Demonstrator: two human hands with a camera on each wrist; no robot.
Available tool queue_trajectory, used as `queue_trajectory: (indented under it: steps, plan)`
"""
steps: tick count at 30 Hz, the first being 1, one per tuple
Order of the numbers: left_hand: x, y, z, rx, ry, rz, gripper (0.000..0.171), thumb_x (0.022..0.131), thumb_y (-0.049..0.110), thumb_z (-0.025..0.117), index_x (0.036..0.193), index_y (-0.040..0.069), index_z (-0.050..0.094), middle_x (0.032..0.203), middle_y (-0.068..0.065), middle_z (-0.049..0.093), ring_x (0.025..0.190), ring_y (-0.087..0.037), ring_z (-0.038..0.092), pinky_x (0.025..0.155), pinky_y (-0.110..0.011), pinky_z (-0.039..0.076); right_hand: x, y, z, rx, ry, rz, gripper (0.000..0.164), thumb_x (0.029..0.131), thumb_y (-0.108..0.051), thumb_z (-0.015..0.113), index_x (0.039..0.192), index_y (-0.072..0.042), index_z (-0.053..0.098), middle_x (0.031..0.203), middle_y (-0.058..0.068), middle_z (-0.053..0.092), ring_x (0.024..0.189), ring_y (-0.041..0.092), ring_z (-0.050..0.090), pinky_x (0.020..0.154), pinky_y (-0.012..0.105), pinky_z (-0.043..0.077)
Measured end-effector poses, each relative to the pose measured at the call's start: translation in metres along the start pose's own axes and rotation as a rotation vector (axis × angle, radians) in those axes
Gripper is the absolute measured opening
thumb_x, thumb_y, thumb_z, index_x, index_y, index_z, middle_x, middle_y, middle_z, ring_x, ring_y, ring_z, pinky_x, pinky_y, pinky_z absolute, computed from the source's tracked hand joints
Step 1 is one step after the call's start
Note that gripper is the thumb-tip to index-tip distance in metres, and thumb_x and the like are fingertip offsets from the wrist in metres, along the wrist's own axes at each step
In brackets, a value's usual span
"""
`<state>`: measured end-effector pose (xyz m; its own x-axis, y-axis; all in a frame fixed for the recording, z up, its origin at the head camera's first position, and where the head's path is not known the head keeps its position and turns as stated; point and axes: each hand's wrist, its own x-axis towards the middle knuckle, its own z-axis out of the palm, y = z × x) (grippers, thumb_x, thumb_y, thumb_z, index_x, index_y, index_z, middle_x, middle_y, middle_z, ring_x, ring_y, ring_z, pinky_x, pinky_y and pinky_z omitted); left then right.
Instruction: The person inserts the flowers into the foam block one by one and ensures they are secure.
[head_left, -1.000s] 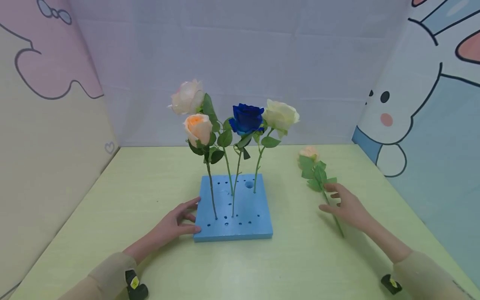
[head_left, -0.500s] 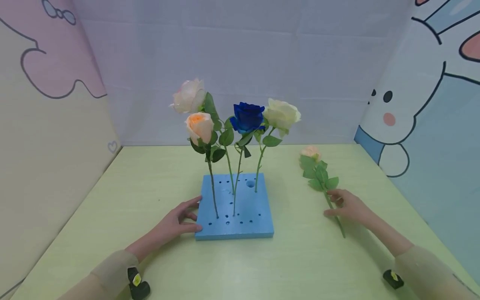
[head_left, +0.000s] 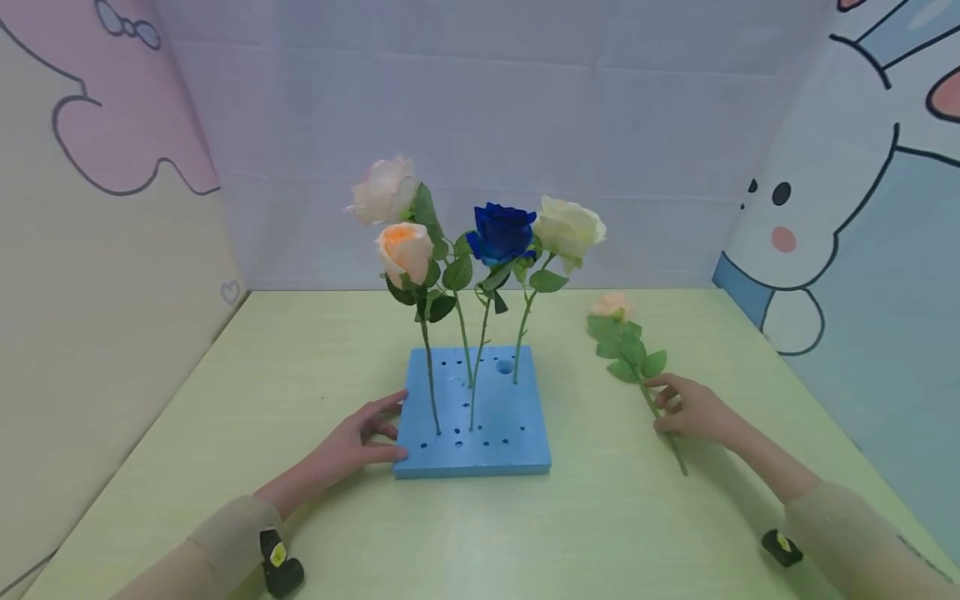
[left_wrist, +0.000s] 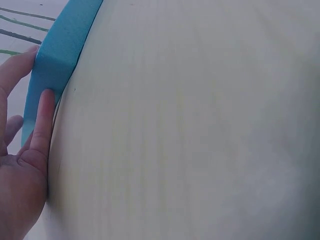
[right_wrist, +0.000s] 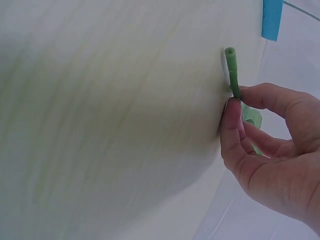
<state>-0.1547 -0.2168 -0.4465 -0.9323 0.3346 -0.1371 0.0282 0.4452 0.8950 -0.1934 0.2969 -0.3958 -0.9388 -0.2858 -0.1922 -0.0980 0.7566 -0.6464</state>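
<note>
My right hand (head_left: 693, 410) pinches the green stem of a pale peach rose (head_left: 630, 350) that lies slanted on the table, its bloom pointing away from me. In the right wrist view the cut stem end (right_wrist: 230, 60) sticks out past the thumb and fingertips. My left hand (head_left: 362, 437) rests against the left side of a blue block (head_left: 495, 454) with holes, its fingers spread along the edge. In the left wrist view one straight finger (left_wrist: 45, 115) touches the block's side. Standing in the block are a blue rose (head_left: 501, 235), a cream rose (head_left: 567, 229), an orange-centred rose (head_left: 405, 252) and a pale pink rose (head_left: 384, 192).
The light green table (head_left: 300, 367) runs back to a pale cloth backdrop (head_left: 480, 100). Cartoon-printed panels stand at both sides, with a rabbit (head_left: 795, 225) on the right one. The upright stems and leaves rise high above the block.
My right hand has gone from hovering over the rose stem to pinching it, and the bloom has swung a little left. The left hand stays at the block.
</note>
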Motion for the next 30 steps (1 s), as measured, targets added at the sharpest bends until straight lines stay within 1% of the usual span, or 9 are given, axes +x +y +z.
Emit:
queue_trajectory:
  steps: [4, 8, 10, 13, 16, 19, 21, 26, 30]
  plan:
    - [0.001, 0.001, 0.000, 0.006, 0.000, -0.003, 0.089, 0.081, 0.032, 0.081, 0.155, 0.029, 0.031, 0.150, -0.011, 0.044, 0.114, -0.022, 0.059, 0.090, -0.024, 0.052, 0.003, -0.002, -0.001, 0.004, -0.031, -0.016, 0.065, 0.082, -0.003, 0.068, 0.139, 0.011, 0.041, 0.096, 0.018, 0.066, 0.079, 0.019, 0.064, 0.063, 0.030, 0.056]
    - [0.001, 0.001, 0.000, 0.014, 0.003, -0.002, 0.089, 0.082, 0.032, 0.081, 0.155, 0.028, 0.031, 0.150, -0.012, 0.044, 0.113, -0.021, 0.059, 0.090, -0.024, 0.052, 0.005, -0.002, 0.000, 0.056, -0.083, -0.025, 0.062, 0.087, -0.006, 0.064, 0.142, 0.010, 0.040, 0.085, 0.010, 0.067, 0.069, 0.015, 0.060, 0.061, 0.030, 0.052]
    - [0.001, 0.002, 0.000, 0.014, 0.007, -0.006, 0.089, 0.082, 0.032, 0.081, 0.155, 0.028, 0.031, 0.150, -0.012, 0.044, 0.112, -0.020, 0.059, 0.090, -0.024, 0.052, 0.007, -0.002, 0.001, 0.111, -0.111, -0.014, 0.063, 0.089, -0.008, 0.065, 0.144, 0.008, 0.037, 0.088, 0.009, 0.066, 0.071, 0.014, 0.060, 0.062, 0.030, 0.053]
    - [0.000, 0.002, 0.000, 0.013, 0.010, -0.003, 0.089, 0.082, 0.031, 0.081, 0.155, 0.027, 0.031, 0.149, -0.012, 0.044, 0.111, -0.019, 0.059, 0.090, -0.023, 0.052, 0.009, -0.001, 0.003, 0.200, -0.144, -0.007, 0.065, 0.092, -0.011, 0.065, 0.147, 0.006, 0.033, 0.097, 0.012, 0.067, 0.079, 0.013, 0.063, 0.066, 0.031, 0.057]
    - [-0.001, 0.003, -0.001, 0.008, 0.007, 0.002, 0.088, 0.082, 0.030, 0.080, 0.155, 0.026, 0.031, 0.149, -0.013, 0.044, 0.111, -0.019, 0.059, 0.090, -0.021, 0.053, 0.011, -0.003, 0.005, 0.271, -0.155, -0.008, 0.066, 0.094, -0.012, 0.064, 0.150, 0.004, 0.031, 0.104, 0.015, 0.068, 0.086, 0.012, 0.065, 0.071, 0.031, 0.059]
    - [-0.002, 0.004, -0.001, 0.003, 0.001, 0.017, 0.088, 0.083, 0.029, 0.080, 0.155, 0.024, 0.031, 0.149, -0.016, 0.044, 0.112, -0.021, 0.059, 0.088, -0.019, 0.053, 0.010, -0.010, 0.006, 0.313, -0.143, -0.023, 0.066, 0.095, -0.013, 0.064, 0.151, 0.002, 0.030, 0.107, 0.017, 0.068, 0.089, 0.012, 0.067, 0.072, 0.031, 0.060]
    - [-0.002, 0.003, -0.001, 0.006, -0.003, 0.028, 0.087, 0.083, 0.029, 0.080, 0.156, 0.022, 0.031, 0.149, -0.017, 0.043, 0.112, -0.023, 0.058, 0.088, -0.019, 0.052, 0.010, -0.016, 0.008, 0.329, -0.121, -0.028, 0.066, 0.094, -0.012, 0.065, 0.150, 0.001, 0.032, 0.107, 0.018, 0.068, 0.088, 0.011, 0.067, 0.071, 0.032, 0.060]
    - [-0.002, 0.003, -0.001, -0.002, -0.003, 0.016, 0.088, 0.083, 0.029, 0.080, 0.156, 0.024, 0.031, 0.149, -0.015, 0.044, 0.111, -0.021, 0.059, 0.088, -0.018, 0.052, 0.008, -0.032, 0.012, 0.357, -0.052, -0.074, 0.068, 0.092, -0.010, 0.068, 0.150, -0.001, 0.034, 0.105, 0.024, 0.068, 0.082, 0.013, 0.068, 0.068, 0.033, 0.061]
    - [-0.001, 0.002, -0.001, -0.011, -0.001, 0.006, 0.089, 0.082, 0.029, 0.081, 0.156, 0.025, 0.030, 0.150, -0.014, 0.044, 0.111, -0.020, 0.059, 0.089, -0.018, 0.052, 0.007, -0.043, 0.016, 0.380, 0.021, -0.134, 0.067, 0.092, -0.008, 0.067, 0.150, -0.002, 0.034, 0.107, 0.031, 0.065, 0.082, 0.016, 0.069, 0.067, 0.034, 0.061]
